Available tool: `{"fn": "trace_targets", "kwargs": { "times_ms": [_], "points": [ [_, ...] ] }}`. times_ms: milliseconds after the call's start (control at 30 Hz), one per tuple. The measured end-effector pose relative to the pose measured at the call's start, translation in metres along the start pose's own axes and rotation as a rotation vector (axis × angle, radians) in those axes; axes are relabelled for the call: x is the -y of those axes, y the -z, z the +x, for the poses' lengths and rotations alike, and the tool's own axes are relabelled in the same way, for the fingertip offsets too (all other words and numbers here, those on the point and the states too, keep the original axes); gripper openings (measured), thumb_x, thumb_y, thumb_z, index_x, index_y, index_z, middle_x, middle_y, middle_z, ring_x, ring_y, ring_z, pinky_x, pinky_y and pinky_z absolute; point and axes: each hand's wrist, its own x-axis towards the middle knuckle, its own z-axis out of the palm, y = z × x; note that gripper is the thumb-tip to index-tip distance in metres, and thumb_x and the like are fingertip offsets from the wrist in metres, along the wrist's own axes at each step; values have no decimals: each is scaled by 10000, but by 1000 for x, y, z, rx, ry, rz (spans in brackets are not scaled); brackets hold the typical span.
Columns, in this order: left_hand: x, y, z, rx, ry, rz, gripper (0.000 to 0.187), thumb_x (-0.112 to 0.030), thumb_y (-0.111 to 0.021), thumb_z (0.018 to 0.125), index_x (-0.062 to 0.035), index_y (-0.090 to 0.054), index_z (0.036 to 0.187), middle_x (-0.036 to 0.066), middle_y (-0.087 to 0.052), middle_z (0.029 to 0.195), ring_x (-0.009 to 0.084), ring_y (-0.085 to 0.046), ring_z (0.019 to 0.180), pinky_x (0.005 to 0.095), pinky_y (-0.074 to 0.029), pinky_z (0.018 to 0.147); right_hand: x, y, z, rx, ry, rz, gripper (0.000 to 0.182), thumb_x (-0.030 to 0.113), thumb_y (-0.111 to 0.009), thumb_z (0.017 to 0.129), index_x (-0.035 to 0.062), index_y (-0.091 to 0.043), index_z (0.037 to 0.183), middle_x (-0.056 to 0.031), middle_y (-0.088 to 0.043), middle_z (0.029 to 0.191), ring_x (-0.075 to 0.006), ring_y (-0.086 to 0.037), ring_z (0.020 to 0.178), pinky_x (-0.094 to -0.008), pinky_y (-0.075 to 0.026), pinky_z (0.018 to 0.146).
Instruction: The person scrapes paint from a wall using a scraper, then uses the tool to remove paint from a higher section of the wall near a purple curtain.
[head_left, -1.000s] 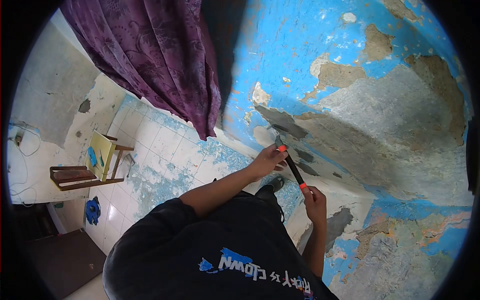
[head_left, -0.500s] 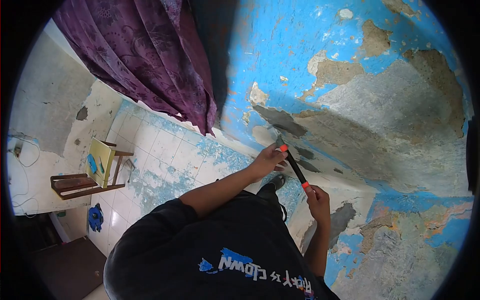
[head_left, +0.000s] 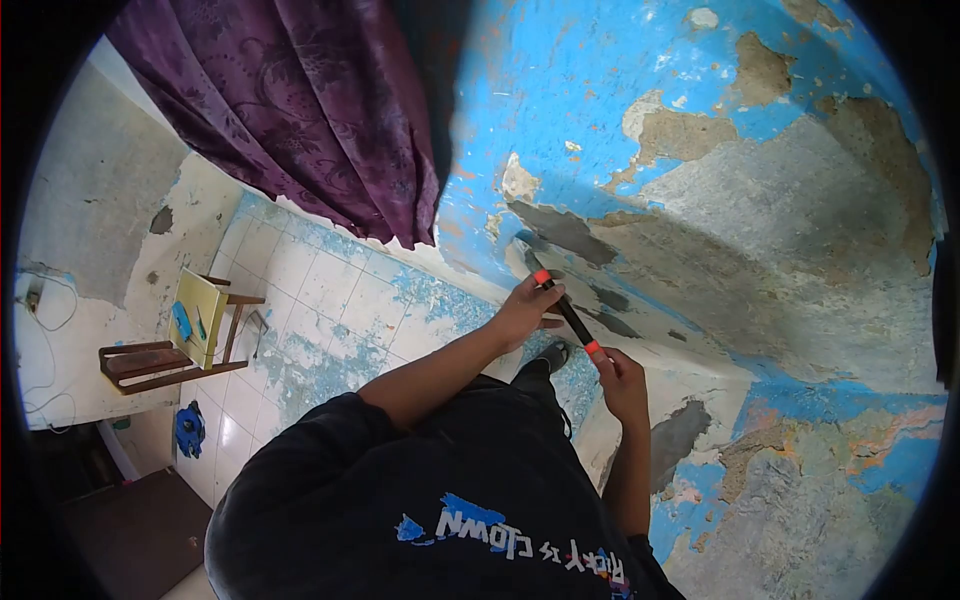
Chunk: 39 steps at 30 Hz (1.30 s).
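A long scraper (head_left: 572,315) with a black handle and orange-red bands slants across the middle of the view. Its head meets the lower wall (head_left: 690,230), where blue paint is worn down to grey and brown patches. Near the head, my left hand (head_left: 525,312) is closed around the upper handle. My right hand (head_left: 622,382) grips the lower end, by the second orange band. The blade's edge is too small to make out clearly.
A purple curtain (head_left: 300,110) hangs at upper left. Blue paint flakes are scattered on the tiled floor (head_left: 320,290). A wooden chair (head_left: 205,310) holds blue items on its seat. A blue bundle (head_left: 190,430) lies near a dark brown panel (head_left: 140,540). My foot (head_left: 556,354) is by the wall.
Both hands and the scraper have shifted left; its head has slid up and left along the wall. The curtain's lower edge sits slightly higher in view.
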Motion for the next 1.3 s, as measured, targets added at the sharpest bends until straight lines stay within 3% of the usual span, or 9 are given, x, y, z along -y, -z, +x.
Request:
{"fn": "trace_targets", "kwargs": {
  "times_ms": [200, 300, 500, 600, 700, 1300],
  "points": [
    [2, -1, -2, 61, -2, 150, 339, -291, -579, 988, -117, -493, 1265, 31, -607, 1105, 164, -620, 973, 384, -520, 864, -4, 18, -15, -2, -127, 53, 329, 305, -609, 969, -10, -686, 1025, 41, -491, 628, -49, -430, 567, -239, -343, 517],
    [2, 4, -1, 19, -2, 77, 369, -296, -584, 985, -98, -490, 1282, 36, -605, 1103, 159, -615, 977, 379, -524, 856, -1, 3, -10, -31, -47, -1, 329, 303, -612, 968, -11, -689, 1028, 49, -475, 615, -42, -414, 553, -232, -324, 501],
    [-9, 3, -8, 47, -40, 164, 363, -304, -604, 972, -77, -515, 1241, 44, -610, 1044, 151, -617, 921, 329, -532, 798, 3, 8, -21, -36, -82, 12, 342, 317, -614, 965, -7, -688, 1044, 58, -458, 609, -32, -389, 531, -228, -305, 479],
    [-4, 1, -4, 84, -19, 213, 386, -305, -601, 973, -67, -506, 1262, 48, -608, 1041, 150, -611, 922, 330, -531, 800, -2, 11, -31, -48, -101, 108, 339, 308, -609, 968, -12, -683, 1051, 58, -457, 610, -32, -394, 532, -227, -311, 480],
    [-5, 2, -4, 87, -11, 213, 382, -300, -591, 981, -67, -493, 1268, 51, -593, 1086, 150, -608, 969, 350, -550, 846, 5, 9, -31, -49, -119, 89, 331, 297, -605, 971, -14, -682, 1056, 60, -454, 608, -31, -393, 527, -226, -312, 478],
    [-10, 12, -5, 122, -2, 271, 384, -300, -592, 980, -56, -500, 1262, 49, -592, 1069, 147, -607, 968, 352, -552, 845, 2, -11, -38, -145, -93, 5, 336, 301, -617, 965, -20, -682, 1042, 54, -444, 612, -35, -385, 537, -236, -290, 480]
  ]
}}
